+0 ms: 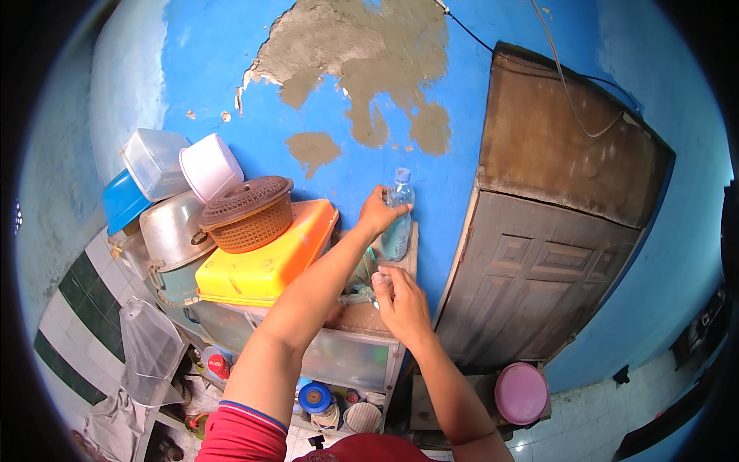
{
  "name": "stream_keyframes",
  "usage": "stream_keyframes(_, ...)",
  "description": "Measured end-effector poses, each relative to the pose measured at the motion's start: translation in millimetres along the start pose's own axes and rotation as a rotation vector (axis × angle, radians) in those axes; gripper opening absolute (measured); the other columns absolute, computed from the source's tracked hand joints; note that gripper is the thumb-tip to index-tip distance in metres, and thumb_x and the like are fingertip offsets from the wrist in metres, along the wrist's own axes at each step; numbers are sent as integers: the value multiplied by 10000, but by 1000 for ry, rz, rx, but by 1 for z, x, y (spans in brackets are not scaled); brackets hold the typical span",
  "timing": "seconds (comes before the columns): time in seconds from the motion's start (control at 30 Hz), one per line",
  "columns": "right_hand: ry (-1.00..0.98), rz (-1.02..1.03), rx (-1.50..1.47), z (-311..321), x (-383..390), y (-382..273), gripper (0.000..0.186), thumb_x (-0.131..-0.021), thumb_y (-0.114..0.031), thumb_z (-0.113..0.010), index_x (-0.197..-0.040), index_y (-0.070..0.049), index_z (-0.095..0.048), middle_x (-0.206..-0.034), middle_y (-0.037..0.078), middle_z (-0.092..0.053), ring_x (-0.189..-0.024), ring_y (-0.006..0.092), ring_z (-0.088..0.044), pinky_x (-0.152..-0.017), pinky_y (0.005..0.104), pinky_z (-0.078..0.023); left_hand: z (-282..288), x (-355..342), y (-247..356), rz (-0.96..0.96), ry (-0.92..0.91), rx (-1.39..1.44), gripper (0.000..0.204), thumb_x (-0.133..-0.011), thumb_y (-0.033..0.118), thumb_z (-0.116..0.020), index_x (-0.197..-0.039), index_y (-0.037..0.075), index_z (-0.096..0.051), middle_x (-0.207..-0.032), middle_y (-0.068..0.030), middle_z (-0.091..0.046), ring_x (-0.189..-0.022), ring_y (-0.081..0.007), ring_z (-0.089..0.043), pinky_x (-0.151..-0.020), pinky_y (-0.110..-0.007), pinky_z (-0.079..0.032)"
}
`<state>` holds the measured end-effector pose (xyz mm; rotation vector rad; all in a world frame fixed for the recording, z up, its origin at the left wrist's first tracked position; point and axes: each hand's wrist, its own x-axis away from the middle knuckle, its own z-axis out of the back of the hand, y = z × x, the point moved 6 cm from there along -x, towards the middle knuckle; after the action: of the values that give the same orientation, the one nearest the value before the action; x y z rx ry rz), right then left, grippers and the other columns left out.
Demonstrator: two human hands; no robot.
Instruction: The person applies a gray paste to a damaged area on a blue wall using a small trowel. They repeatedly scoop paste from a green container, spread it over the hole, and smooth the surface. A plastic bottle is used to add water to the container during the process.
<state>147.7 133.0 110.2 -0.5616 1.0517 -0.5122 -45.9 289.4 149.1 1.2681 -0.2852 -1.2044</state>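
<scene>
My left hand [382, 211] reaches far forward, its thumb and fingers closed around the upper part of a clear plastic bottle [397, 237]. The bottle stands upright near the blue wall, pale bluish, with its cap on. Below it and closer to me is my right hand [406, 308], fingers curled in with the thumb against them. Whatever those fingers hold is too small to name; a bit of white shows at their edge. Beside them lies a crumpled, see-through greenish plastic bag [360, 281] on the cabinet top [369, 317].
Left of my arm, a brown lidded basket [248, 223] rests on a yellow-orange plastic tub [262, 262]. A metal pot [173, 233], white tub [210, 165] and clear container [154, 163] are stacked beyond. A grey door [539, 269] and pink basin [522, 393] are at right.
</scene>
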Motion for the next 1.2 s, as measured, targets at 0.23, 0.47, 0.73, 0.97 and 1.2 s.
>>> stream_keyframes(0.23,94,-39,-236,-5,-2,30,408,-1068,-331,-605,-1273,23,-619,-1027,148,-685,-857,206,-677,-764,347,-553,55,29,83,-217,195,106,746,-761,388,-930,-1250,-37,-560,-1109,-157,-685,-1005,-226,-670,-869,-352,-547)
stream_keyframes(0.47,156,-5,-528,53,-21,-12,322,-1110,-221,-525,-1325,9,-596,-1075,72,-662,-975,127,-625,-809,284,-521,140,117,183,-398,222,367,640,-828,333,-884,-1227,-25,-534,-1070,-132,-687,-944,-181,-678,-827,-332,-559)
stream_keyframes(0.73,-92,184,-451,69,-24,-121,440,-1062,-276,-629,-1351,47,-554,-887,15,-617,-765,72,-581,-665,264,-469,172,271,156,-176,21,409,587,-831,196,-887,-1224,12,-493,-1135,-101,-629,-1010,-150,-637,-844,-327,-551)
stream_keyframes(0.97,-324,261,-93,17,-22,-142,443,-964,-476,-718,-893,-40,-682,-507,50,-509,-462,202,-543,-479,362,-415,138,343,73,-116,123,219,673,-759,200,-939,-1223,13,-488,-1097,-114,-634,-1031,-183,-631,-900,-345,-525)
stream_keyframes(1.2,-401,406,108,-12,-12,-140,429,-922,-442,-776,-819,-43,-657,-535,110,-539,-530,306,-633,-499,405,-447,138,352,51,-80,195,-20,672,-734,128,-928,-1222,8,-482,-1109,-129,-620,-1064,-199,-634,-926,-340,-518)
